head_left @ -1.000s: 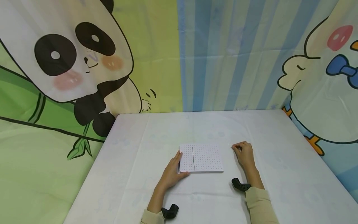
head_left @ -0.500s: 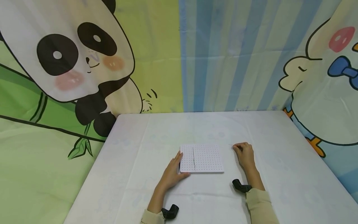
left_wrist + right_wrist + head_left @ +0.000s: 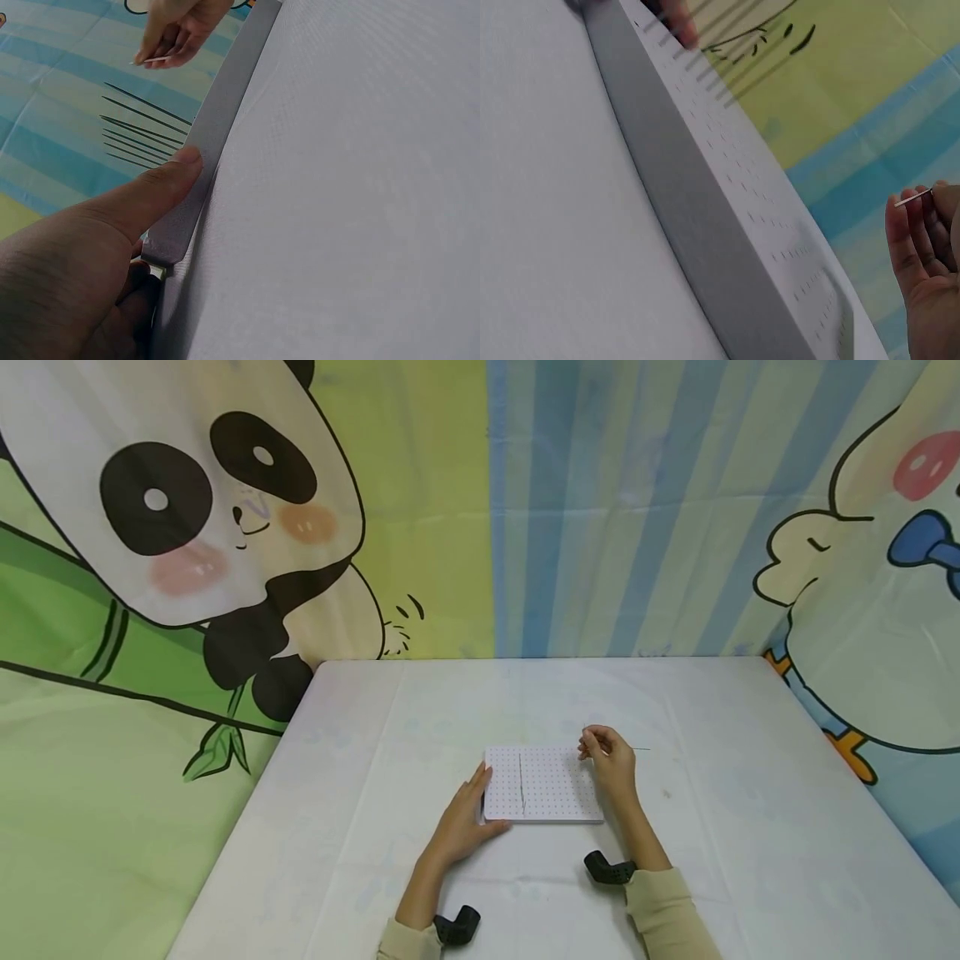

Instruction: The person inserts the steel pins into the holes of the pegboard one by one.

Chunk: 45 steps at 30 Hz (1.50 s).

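Note:
A white pegboard [image 3: 562, 785] dotted with small holes lies on the table. My left hand [image 3: 457, 831] holds its left end, the thumb [image 3: 169, 184] against the front edge and the fingers at the left side. Several thin needle-like metal pins [image 3: 146, 136] stand upright in a row toward the board's left part. Above the board's far right corner is my right hand [image 3: 615, 764], apart from the surface. Between thumb and fingertips it pinches one slim metal pin [image 3: 913, 198], roughly level in the left wrist view.
Another thin pin [image 3: 641, 748] lies on the white table [image 3: 420, 718], right of the right hand. Cartoon-printed cloth [image 3: 420, 510] hangs behind the table. A black wrist camera [image 3: 609, 868] sits on the right wrist, another [image 3: 457, 927] on the left.
My right hand has lifted a pin from the table right of the board and moved left over the board's far right corner. The left hand stays on the board.

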Available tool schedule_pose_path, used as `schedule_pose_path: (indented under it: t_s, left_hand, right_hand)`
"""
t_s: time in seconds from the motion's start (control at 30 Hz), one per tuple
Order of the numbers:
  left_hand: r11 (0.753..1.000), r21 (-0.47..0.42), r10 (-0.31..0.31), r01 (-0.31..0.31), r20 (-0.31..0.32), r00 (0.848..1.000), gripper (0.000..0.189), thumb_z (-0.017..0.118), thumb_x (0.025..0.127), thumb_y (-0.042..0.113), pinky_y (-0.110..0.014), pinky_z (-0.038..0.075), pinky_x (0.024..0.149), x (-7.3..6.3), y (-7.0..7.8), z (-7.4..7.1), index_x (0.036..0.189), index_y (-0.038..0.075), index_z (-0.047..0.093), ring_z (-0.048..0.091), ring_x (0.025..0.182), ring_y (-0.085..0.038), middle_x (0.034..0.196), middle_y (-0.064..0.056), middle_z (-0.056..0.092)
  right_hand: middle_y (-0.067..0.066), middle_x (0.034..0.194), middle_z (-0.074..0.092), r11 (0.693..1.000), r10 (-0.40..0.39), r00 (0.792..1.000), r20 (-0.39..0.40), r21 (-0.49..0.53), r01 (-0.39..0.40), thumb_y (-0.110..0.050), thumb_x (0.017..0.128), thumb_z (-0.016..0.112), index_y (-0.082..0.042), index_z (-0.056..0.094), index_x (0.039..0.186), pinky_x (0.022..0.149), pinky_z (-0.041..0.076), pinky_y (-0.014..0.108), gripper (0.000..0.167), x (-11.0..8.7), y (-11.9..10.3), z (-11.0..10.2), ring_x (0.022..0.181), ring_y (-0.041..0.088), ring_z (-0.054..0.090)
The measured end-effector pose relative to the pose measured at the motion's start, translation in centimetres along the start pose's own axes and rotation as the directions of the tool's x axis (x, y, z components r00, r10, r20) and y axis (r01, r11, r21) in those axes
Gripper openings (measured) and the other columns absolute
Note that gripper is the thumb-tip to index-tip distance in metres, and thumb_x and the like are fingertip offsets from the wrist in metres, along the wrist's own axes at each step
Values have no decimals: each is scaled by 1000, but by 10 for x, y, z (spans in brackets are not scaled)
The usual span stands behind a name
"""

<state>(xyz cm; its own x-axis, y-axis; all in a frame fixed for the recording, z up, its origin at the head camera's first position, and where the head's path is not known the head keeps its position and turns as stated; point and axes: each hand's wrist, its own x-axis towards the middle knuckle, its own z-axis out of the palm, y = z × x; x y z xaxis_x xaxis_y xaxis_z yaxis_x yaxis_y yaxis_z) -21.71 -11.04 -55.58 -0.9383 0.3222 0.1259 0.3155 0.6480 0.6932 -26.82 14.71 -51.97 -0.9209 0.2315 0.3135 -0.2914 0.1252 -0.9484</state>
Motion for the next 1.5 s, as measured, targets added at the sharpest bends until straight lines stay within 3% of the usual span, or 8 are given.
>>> schedule_pose_path:
  t_s: [0.13,0.3,0.47,0.83,1.07,1.2,1.33,1.5]
  left_hand:
    - [1000,-5,-1,1,2,1000,92,74,76,39,-50,23,107,1,-1,0,147,10,23,21,134,-37,153,-2,14]
    - [1000,5,-7,7,11,1000,91,73,77,40,-50,24,107,0,-2,0,147,12,23,22,133,-39,153,1,14]
    - [1000,6,5,-5,10,1000,91,72,77,41,-50,25,106,0,-3,-1,147,12,23,23,133,-39,153,0,14]
    - [1000,-3,-7,7,15,1000,90,72,77,42,-52,26,105,-1,-1,-2,148,13,23,22,133,-39,153,0,14]
    - [1000,-10,1,-1,7,1000,90,72,77,42,-52,25,105,0,-3,-1,148,13,23,22,133,-40,153,1,14]
    - [1000,-10,9,-9,2,1000,90,71,77,42,-52,26,105,0,-3,-1,148,14,23,22,133,-40,153,1,14]
    - [1000,-16,10,-10,-6,1000,91,72,77,42,-53,26,105,-1,-3,-1,148,14,23,23,133,-40,153,0,14]
    - [1000,-28,9,-9,-8,1000,91,72,77,41,-53,25,105,-3,-1,0,147,12,23,22,133,-41,153,-1,15]
  right_hand:
    - [28,86,59,995,-29,995,92,96,20,-7,90,58,12,56,100,63,56,32,22,-6,2,27,71,25,64]
    - [21,85,62,994,-94,983,158,77,83,-1,87,60,9,56,97,67,56,31,15,-13,11,53,74,25,66]
    - [12,87,63,987,-157,969,192,22,156,-3,86,63,6,58,96,69,55,25,14,-15,17,65,78,20,66]
    - [8,87,65,963,-233,935,267,-71,260,-3,84,65,-3,61,91,70,54,23,8,-15,23,68,83,19,66]
    - [0,83,65,935,-238,927,289,-192,300,-6,84,66,-11,61,89,69,54,20,8,-14,24,68,82,10,65]
    - [0,83,66,929,-263,922,283,-182,321,-5,83,66,-10,62,88,69,54,20,8,-14,23,68,82,13,65]
    - [0,84,66,939,-254,928,273,-161,304,-3,82,67,-8,63,88,69,54,22,9,-15,22,68,81,15,66]
    - [1,87,67,967,-171,949,265,-140,214,-3,83,66,-5,66,91,72,54,23,8,-17,19,64,83,16,65]
